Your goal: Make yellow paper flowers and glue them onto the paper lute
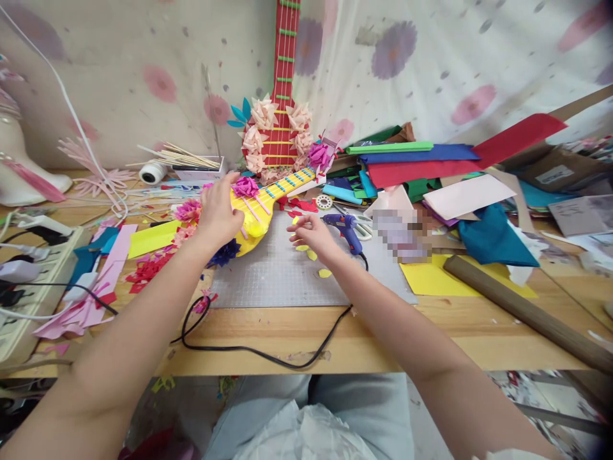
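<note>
My left hand (pixel 219 211) rests on the body of a small yellow toy guitar (pixel 268 203) lying on a grey cutting mat (pixel 282 271), its fingers curled over the guitar near a magenta paper flower (pixel 246 186). My right hand (pixel 311 236) hovers over the mat beside the guitar, fingers bent above small yellow paper pieces (pixel 311 254); whether it pinches one I cannot make out. A blue glue gun (pixel 345 228) lies just right of that hand, its black cord (pixel 268 350) looping along the table's front edge.
A red toy guitar (pixel 282 83) with pale paper flowers leans on the flowered cloth backdrop. Coloured paper sheets (pixel 421 163) pile up at the right, with a brown cardboard tube (pixel 527 313). A power strip (pixel 29 287) and pink scraps lie at the left.
</note>
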### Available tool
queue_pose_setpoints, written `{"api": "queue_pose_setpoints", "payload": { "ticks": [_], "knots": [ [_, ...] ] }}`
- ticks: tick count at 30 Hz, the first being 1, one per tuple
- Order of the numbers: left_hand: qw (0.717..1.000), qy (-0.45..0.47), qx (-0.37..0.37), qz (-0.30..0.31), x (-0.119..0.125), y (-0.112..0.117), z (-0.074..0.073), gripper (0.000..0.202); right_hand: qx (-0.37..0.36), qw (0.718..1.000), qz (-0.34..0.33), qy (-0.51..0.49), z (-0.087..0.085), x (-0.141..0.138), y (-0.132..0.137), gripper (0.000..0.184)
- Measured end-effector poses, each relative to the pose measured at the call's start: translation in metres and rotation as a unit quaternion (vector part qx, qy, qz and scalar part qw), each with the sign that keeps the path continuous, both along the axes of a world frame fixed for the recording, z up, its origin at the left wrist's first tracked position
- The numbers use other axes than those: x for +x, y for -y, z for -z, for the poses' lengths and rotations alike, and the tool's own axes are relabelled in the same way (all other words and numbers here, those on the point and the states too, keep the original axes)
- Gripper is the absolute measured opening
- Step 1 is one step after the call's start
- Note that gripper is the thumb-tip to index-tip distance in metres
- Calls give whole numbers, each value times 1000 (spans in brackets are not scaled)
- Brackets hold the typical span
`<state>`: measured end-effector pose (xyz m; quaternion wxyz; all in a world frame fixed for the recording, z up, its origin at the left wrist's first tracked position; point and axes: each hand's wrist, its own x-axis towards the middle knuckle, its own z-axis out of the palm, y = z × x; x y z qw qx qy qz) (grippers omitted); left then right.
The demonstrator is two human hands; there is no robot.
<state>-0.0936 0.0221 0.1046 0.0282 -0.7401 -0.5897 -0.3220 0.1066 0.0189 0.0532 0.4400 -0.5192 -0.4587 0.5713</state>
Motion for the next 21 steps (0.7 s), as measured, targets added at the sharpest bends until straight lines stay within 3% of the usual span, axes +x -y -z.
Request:
{"api": "queue_pose_setpoints", "payload": {
  "ticks": [2,5,8,11,15,21],
  "knots": [
    [999,30,39,18,14,1,4,60,12,998,-19,53,4,21,-1,20],
    [992,46,49,109,48,8,21,52,41,986,-59,150,13,50,-2,14],
    [981,56,12,185,82,15,49,44,91,956,-118,253,19,73,1,14],
    [976,89,-34,193,104,22,81,39,120,911,-224,324,19,88,9,20],
    [972,128,-51,191,110,29,107,35,129,868,-325,353,19,92,20,31],
    [964,181,-31,190,101,33,113,34,140,851,-331,382,23,85,24,31]
  ]
}}
